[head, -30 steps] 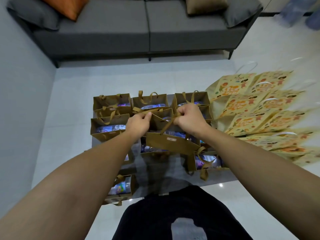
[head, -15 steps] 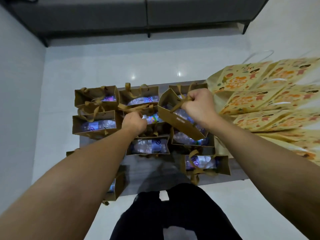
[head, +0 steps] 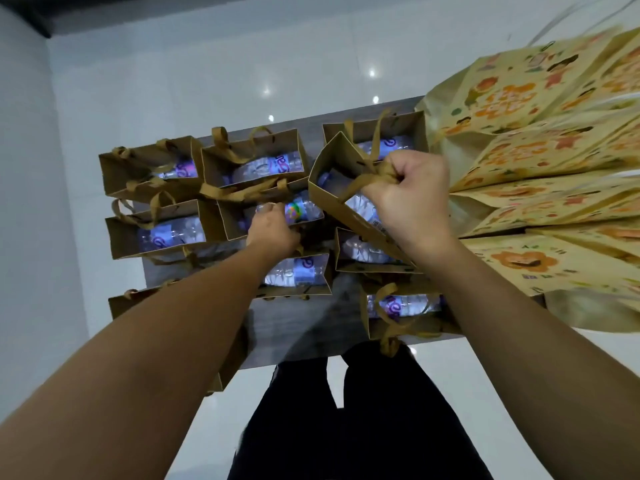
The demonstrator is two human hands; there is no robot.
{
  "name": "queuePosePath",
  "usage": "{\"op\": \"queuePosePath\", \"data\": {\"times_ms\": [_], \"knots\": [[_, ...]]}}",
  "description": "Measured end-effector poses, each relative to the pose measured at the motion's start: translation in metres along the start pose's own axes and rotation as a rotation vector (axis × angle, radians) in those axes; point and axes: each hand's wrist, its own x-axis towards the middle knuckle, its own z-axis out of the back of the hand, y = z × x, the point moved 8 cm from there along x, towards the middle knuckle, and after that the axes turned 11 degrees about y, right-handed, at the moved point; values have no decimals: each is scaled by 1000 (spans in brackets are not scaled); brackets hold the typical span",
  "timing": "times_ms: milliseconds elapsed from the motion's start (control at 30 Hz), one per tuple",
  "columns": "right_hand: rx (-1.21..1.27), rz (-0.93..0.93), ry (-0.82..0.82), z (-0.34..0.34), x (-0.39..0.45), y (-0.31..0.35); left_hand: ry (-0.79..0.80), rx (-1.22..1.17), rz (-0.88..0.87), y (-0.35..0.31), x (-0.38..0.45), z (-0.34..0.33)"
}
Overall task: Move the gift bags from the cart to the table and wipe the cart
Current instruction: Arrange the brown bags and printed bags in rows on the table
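Observation:
Several brown paper gift bags with ribbon handles, each holding a water bottle, stand in rows on a grey wood-grain surface [head: 298, 327]. My right hand [head: 412, 199] grips the bunched ribbon handles of one brown gift bag [head: 329, 199], which hangs tilted above the right-hand rows. My left hand [head: 273, 230] is at the near wall of the middle gift bag [head: 235, 220], with its fingers curled over the rim and its fingertips near the bottle inside.
A fan of yellow printed bags [head: 519, 161] crowds the right side and overlaps the surface's right edge. A grey wall [head: 24, 202] runs along the left. White glossy floor [head: 207, 81] lies beyond. My black-clad legs [head: 346, 427] stand at the near edge.
My right hand has lifted its bag up and to the right, tilting it. My left hand let go of the ribbons and moved to the middle bag. The camera tipped downward.

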Motion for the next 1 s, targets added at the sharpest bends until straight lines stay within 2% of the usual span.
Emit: {"op": "queuePosePath", "data": {"times_ms": [267, 433, 533, 700, 867, 1000], "knots": [[76, 114, 47, -4, -4, -5, 101, 272, -87, 4, 50, -8], [102, 145, 64, -2, -5, -5, 170, 396, -44, 3, 72, -25], [111, 133, 35, 2, -2, -8, 173, 358, -10, 5, 78, -21], [93, 89, 12, 4, 2, -13, 156, 309, -57, 3, 72, -17], [102, 79, 34, 3, 2, -7, 39, 210, -68, 7, 54, -13], [108, 47, 53, 1, 3, -2, 61, 192, -102, 4, 39, -8]]}}
